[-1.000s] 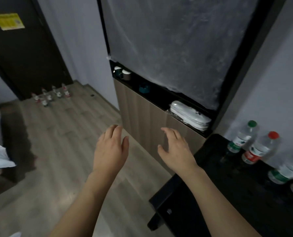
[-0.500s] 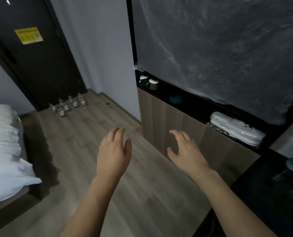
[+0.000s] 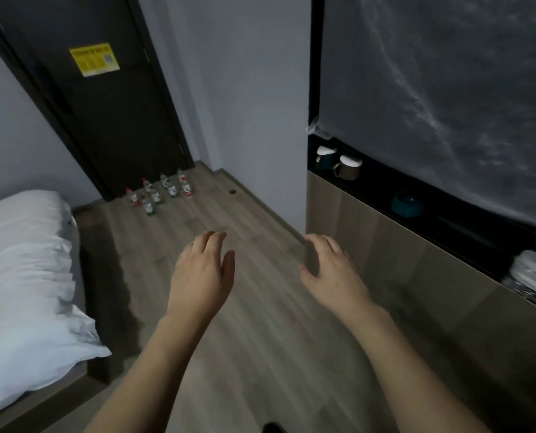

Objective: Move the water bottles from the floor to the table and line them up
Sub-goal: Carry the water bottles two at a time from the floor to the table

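Right now both hands are empty: left hand (image 3: 202, 278) and right hand (image 3: 332, 271) held out in front of me, fingers loose and slightly curled, gripping nothing. Task's things, the bottles (image 3: 163, 192), sit far off at 11 o'clock from my hands, a small cluster standing upright on the floor (image 3: 260, 339) right at the foot of the dark door (image 3: 104, 114). Looks like roughly eight or nine, red and green caps mixed, too small to count for sure. Table is not in view, so I can't say from here how many are already lined up; my guess is the job is mid-way at best, since a whole group is left on the floor and every one of them has to be fetched and carried. Nearest step as I judge it: walk to the door, pick up bottles. Containers: open shelf (image 3: 385, 195) at 2 o'clock holds two mugs (image 3: 338, 164) side by side, lids or tops white, contents not visible, then a teal bowl (image 3: 407, 204) further right, looks empty but dim. At 3 o'clock a stack of white packets (image 3: 532, 276) on the same shelf. Bed (image 3: 20, 276) with white bedding at 9 o'clock.
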Demonstrator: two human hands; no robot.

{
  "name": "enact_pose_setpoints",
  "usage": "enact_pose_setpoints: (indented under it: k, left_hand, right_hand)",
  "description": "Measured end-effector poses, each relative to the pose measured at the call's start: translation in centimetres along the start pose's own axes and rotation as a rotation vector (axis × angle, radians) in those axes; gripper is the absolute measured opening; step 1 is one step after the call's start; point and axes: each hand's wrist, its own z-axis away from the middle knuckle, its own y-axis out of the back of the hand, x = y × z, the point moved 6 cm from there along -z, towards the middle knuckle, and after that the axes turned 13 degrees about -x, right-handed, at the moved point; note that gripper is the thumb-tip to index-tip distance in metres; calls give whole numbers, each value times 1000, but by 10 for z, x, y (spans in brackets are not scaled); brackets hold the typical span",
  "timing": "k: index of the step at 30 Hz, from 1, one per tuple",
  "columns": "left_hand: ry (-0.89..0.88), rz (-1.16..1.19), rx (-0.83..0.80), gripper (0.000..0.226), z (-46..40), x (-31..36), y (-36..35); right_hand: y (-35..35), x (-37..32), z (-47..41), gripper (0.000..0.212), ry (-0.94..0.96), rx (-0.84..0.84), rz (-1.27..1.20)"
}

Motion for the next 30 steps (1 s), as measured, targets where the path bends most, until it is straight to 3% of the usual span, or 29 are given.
enact_pose_setpoints:
  k: [11,30]
  left_hand:
    - [94,48,10,45,-149,-146,34]
    - [-53,132,52,40,-418,-440,94]
  right_hand:
    - [-42,-92,-191,53,69,-31,9]
    - [-162,-279,-504,52,8,34,19]
